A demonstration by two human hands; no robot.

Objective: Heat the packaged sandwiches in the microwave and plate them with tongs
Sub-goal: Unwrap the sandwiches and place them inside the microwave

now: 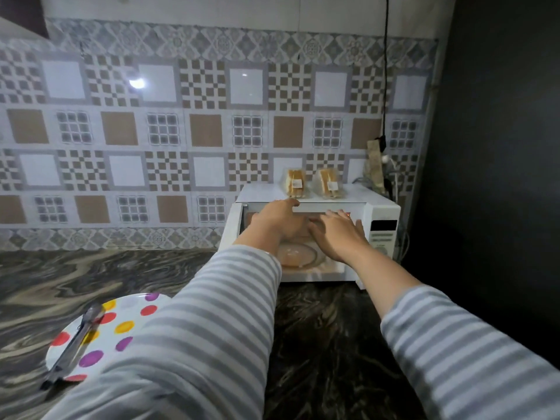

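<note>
Dark marbled surface (91, 274) runs along a patterned tile wall (181, 116). White microwave (381, 213) sits at the surface's back right corner against the wall, door swung open to the left, cavity lit, glass turntable (303, 256) visible inside on the cavity floor. Polka-dot plate (121, 322) lies at the front left edge of the surface, partly hidden by the left striped sleeve (212, 313). Metal tongs (75, 341) rest diagonally across the plate's left side, handle end overhanging the plate's near rim. Two packaged sandwiches stand upright on top of the microwave, near its back edge: left sandwich pack (294, 182) and right sandwich pack (328, 184), just beside each other, not touching. Both arms reach into the open microwave cavity. Left hand (277, 219) is at the upper front of the cavity, fingers extended toward the top frame, palm down; cannot tell if it grips anything. Right hand (339, 234) is spread flat, fingers released, holding nothing visible, above the turntable. Black cable (385, 71) hangs down the wall near the right corner.
</note>
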